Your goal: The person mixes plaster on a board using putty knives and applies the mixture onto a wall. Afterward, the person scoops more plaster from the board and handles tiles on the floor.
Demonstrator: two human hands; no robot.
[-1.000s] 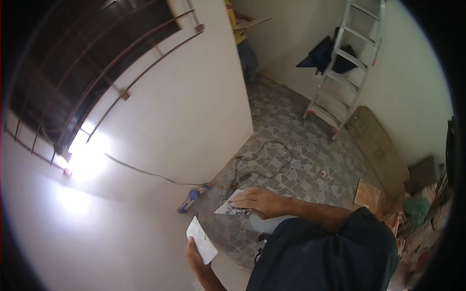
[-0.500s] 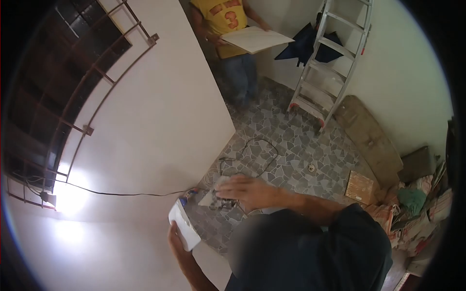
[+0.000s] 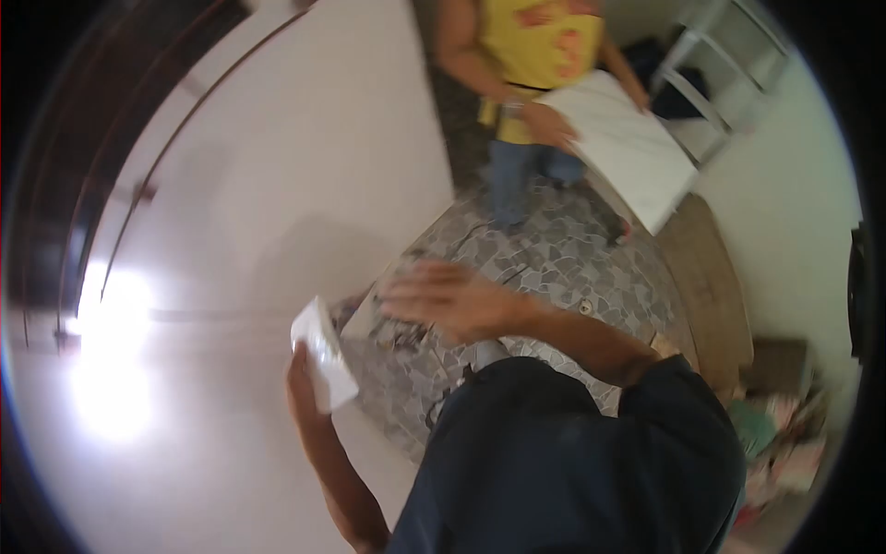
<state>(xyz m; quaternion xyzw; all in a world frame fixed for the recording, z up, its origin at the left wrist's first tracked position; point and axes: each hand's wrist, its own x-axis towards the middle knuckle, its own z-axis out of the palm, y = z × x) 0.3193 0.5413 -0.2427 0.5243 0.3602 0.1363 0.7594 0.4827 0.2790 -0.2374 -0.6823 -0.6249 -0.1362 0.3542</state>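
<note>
Co-worker (image 3: pixel 540 55) w/ panel (image 3: pixel 623 143) now nearer; L hand (image 3: pixel 303 383) fingers hold white pc. (image 3: pixel 325 358), R hand (image 3: pixel 457 300) grip unclear; likely hold step, needs steadiness.

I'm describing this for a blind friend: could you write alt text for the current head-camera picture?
Seen from above, a person in a dark shirt holds a white piece in the left hand; the blurred right hand is over a stone-patterned floor. Beyond, another person in a yellow top holds a larger white panel near a ladder.
</note>
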